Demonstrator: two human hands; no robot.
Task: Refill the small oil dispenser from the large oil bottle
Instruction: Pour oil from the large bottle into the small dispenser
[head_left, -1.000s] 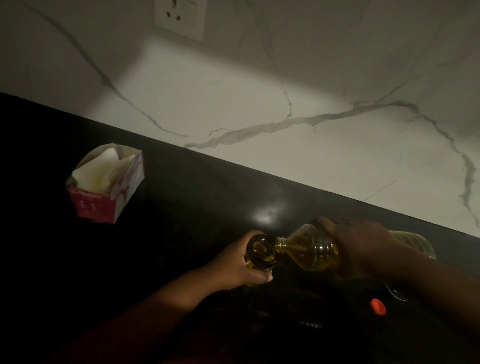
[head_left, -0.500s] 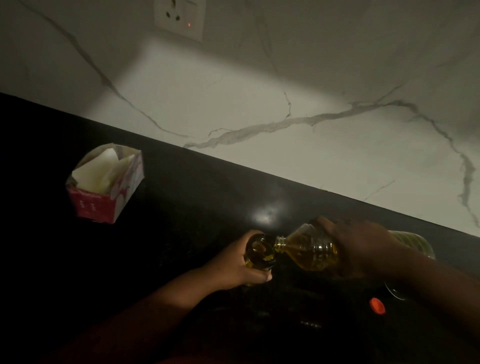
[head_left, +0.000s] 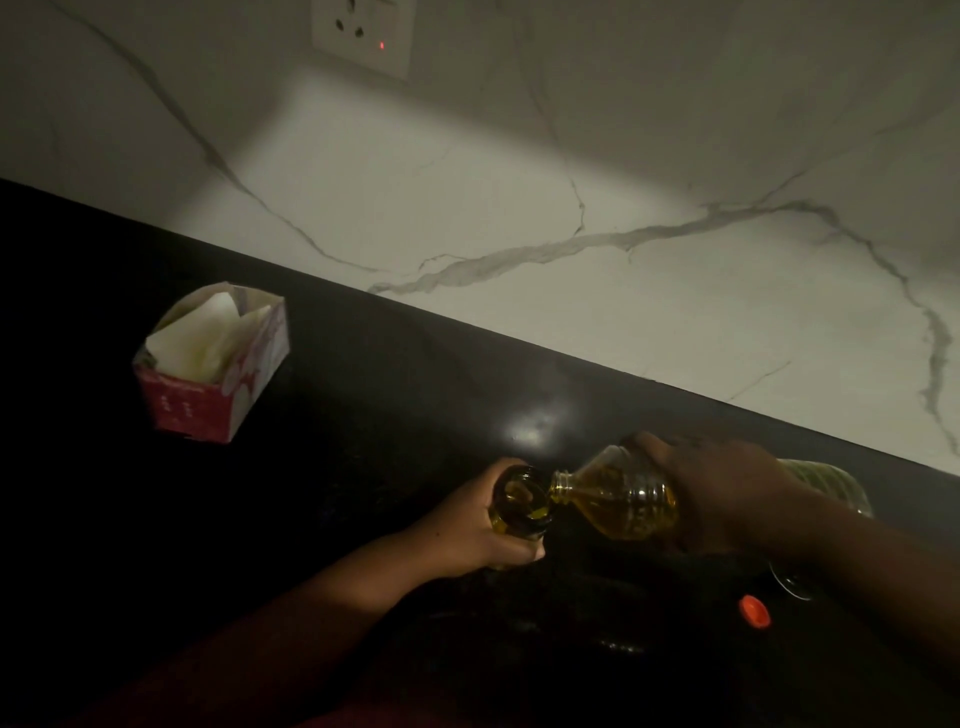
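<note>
Oil dispenser (head_left: 521, 501) is standing on the dark counter (head_left: 363, 415), and we're wrapping our left hand (head_left: 470, 530) around it, mouth up. Our right hand (head_left: 727, 493) is gripping the large oil bottle (head_left: 623, 501), tipping it sideways so its neck is meeting the dispenser's rim. Golden oil is pooling toward the neck. An orange cap (head_left: 755, 611) is lying near our right arm, and a red tissue box (head_left: 213, 364) is sitting well off to the left.

A torn-open red carton (head_left: 208, 374) sits on my black counter (head_left: 363, 395), far left. A wall socket (head_left: 363, 34) glows red above it.
</note>
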